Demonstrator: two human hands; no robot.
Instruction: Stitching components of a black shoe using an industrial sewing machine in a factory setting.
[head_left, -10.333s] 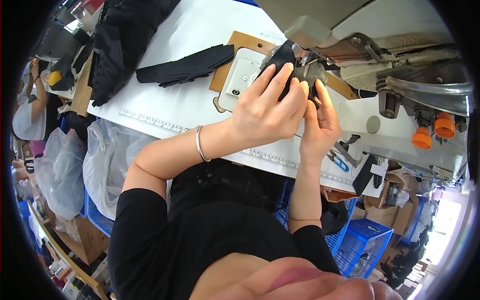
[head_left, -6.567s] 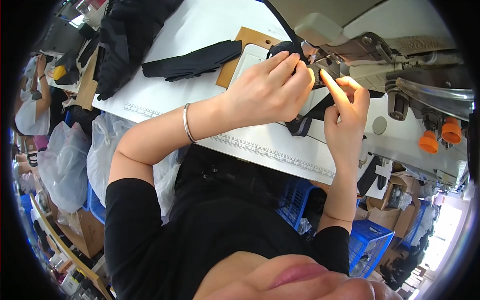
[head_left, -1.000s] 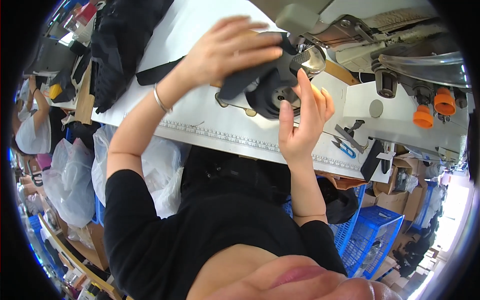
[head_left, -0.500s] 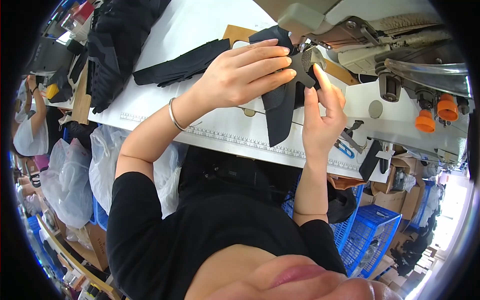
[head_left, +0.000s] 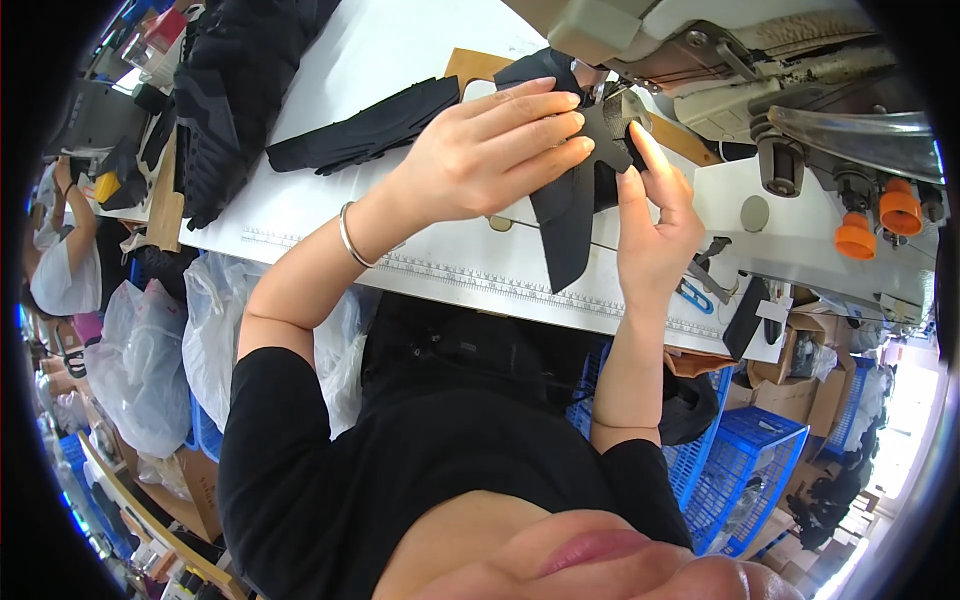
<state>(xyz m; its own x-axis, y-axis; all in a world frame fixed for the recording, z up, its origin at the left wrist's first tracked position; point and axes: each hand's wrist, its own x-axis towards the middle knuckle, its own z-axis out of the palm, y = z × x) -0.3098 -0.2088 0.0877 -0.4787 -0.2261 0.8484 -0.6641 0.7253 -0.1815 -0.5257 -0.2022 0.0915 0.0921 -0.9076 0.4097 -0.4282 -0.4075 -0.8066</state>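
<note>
A black shoe upper (head_left: 568,232), cut in curved strips with a mesh-like part, lies under the sewing machine (head_left: 715,62) at the table's far side. My left hand (head_left: 490,150) rests on its left part, fingers stretched out and laid flat, tips close to the machine's presser foot. On the right edge of the upper, my right hand (head_left: 660,225) has thumb and index finger closed on the material beside a greyish flap (head_left: 630,112). The needle's contact with the material is partly hidden by the flap and my fingers.
Stacked black pieces (head_left: 365,125) lie left of my hands, with a bigger black pile (head_left: 230,100) beyond. A ruler strip (head_left: 470,272) runs along the table's front edge. Blue-handled snips (head_left: 695,297) lie at right. Orange knobs (head_left: 855,237) hang from the machine. Plastic bags (head_left: 140,365) stand below left.
My right hand has shifted slightly right and its thumb has moved up along the edge. The hanging strip of the upper has swung a little right. My left hand stays nearly in place.
</note>
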